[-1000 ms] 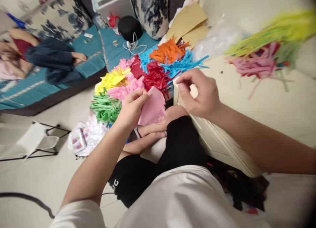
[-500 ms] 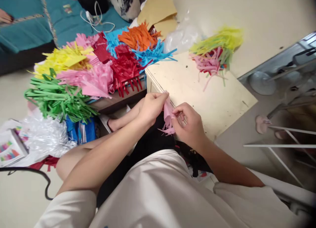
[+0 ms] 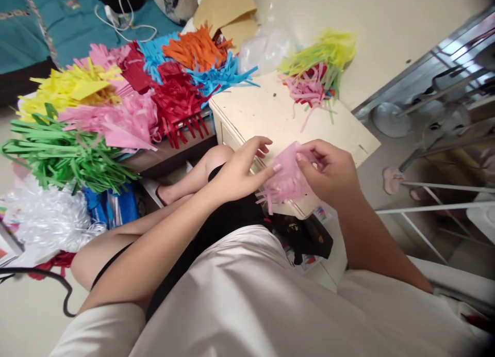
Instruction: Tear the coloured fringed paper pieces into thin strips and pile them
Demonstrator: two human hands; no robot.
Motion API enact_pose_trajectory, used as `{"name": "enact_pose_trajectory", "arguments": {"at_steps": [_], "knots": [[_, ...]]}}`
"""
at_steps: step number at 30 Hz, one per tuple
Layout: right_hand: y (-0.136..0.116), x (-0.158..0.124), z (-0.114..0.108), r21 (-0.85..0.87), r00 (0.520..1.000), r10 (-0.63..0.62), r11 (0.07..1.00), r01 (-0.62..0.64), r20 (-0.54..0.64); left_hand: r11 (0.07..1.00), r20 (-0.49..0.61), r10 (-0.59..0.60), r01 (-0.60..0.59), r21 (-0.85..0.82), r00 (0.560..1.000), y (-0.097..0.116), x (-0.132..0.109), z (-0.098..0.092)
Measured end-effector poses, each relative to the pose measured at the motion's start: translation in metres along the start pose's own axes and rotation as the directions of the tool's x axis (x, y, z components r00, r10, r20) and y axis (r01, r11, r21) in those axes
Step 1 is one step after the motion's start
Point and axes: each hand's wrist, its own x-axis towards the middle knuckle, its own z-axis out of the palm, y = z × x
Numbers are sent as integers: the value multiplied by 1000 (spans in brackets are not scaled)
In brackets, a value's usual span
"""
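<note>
Pinched by its upper right edge in my right hand (image 3: 330,171), a pink fringed tissue paper (image 3: 284,174) spreads over my lap and the corner of the cream cabinet top. Its cut strips hang downward to the left. My left hand (image 3: 247,166) is open beside the paper, with thumb and fingers apart. The left thumb tip overlaps the paper's left part; I cannot tell whether it touches.
Beyond the cream cabinet top (image 3: 247,107) a bundle of mixed tassels (image 3: 315,70) lies at the back. To the left are piles of green (image 3: 65,150), yellow (image 3: 73,88), pink (image 3: 127,114), red (image 3: 178,94) and orange (image 3: 197,45) fringed paper. White shredded strips (image 3: 50,207) sit lower left.
My left hand has let go of the pink tissue paper and opened. My right hand has moved right and up, spreading the paper out. The view has shifted slightly right.
</note>
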Motion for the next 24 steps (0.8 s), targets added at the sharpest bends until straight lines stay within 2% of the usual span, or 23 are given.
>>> {"name": "enact_pose_trajectory", "arguments": {"at_steps": [3,5,8,10,12,15,20,24], "knots": [[0,1,-7,-30,999,14,999,-13,34,988,28,-18,22,-150,999,2,0,11],[1,2,-9,-54,995,29,998,-23,98,969,65,-48,62,-240,997,3,1,19],[2,3,-11,-99,982,6,995,13,188,849,206,-82,177,-498,975,4,2,26],[1,2,-12,-112,974,-41,991,67,221,775,247,-89,222,-592,965,4,3,28],[-1,1,-14,-111,966,-70,989,100,249,768,217,-124,232,-597,968,5,4,30],[-1,1,-17,-59,957,-33,997,53,290,786,210,-173,263,-560,962,6,7,30],[19,12,-16,173,930,115,967,-184,348,828,230,-212,300,-474,950,4,11,27],[45,23,-15,345,896,254,857,-384,365,823,256,-268,359,-440,929,0,3,32]]}}
